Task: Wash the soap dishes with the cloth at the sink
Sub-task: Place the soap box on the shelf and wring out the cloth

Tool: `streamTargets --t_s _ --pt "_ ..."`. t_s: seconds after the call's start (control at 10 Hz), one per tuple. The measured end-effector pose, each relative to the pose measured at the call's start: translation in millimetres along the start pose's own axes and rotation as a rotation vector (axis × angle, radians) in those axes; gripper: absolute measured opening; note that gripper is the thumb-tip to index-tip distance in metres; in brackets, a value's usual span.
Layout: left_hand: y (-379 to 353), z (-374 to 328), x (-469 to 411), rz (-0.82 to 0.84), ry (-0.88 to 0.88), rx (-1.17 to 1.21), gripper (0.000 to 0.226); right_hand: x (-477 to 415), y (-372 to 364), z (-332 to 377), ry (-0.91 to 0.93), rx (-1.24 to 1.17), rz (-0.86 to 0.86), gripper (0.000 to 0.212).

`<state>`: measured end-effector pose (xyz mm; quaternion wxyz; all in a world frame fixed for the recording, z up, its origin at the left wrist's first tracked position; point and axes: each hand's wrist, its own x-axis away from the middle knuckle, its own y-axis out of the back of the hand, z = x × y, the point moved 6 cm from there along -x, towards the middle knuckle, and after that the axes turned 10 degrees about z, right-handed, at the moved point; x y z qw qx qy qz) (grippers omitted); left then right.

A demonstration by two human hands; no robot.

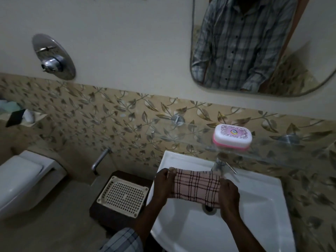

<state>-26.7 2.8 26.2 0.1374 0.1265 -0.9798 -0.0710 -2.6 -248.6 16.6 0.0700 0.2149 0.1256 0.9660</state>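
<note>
Hands first: left hand (164,184) and right hand (229,195) each grip one end of the cloth (197,188), stretched over the sink (263,206). It looks soft and floppy, so the ends seem the best hold. Above the sink's back edge, a lidded dish (232,136) sits on a shelf (272,142), probably light, slick plastic. Its inside is hidden, and no second dish shows.

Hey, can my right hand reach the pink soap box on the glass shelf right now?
Probably, once freed: the right hand grips the cloth; nothing seems to block the soap box on the shelf.
</note>
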Motion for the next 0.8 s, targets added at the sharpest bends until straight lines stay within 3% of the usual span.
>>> streamTargets --t_s 0.1,0.2,0.3,0.4,0.5,0.8 --pt "47 -10 -10 -0.044 -0.108 -0.224 0.023 4 -55 3 0.02 -0.016 0.135 0.038" --pt "97 -3 -28 -0.021 -0.104 -0.318 0.022 7 -108 2 0.024 -0.029 0.214 0.034" --pt "184 27 -56 0.072 0.005 -0.291 0.023 16 -201 3 0.015 -0.041 0.342 0.018" --pt "242 60 -71 0.028 0.09 -0.264 0.021 23 -267 3 0.004 -0.012 0.409 0.024" --pt "299 116 -79 -0.13 0.169 -0.227 0.015 32 -345 -23 -0.041 0.127 0.411 0.042" --pt "303 255 -99 -0.096 0.332 -0.387 0.026 26 -404 -139 -0.373 -0.136 0.25 0.035"
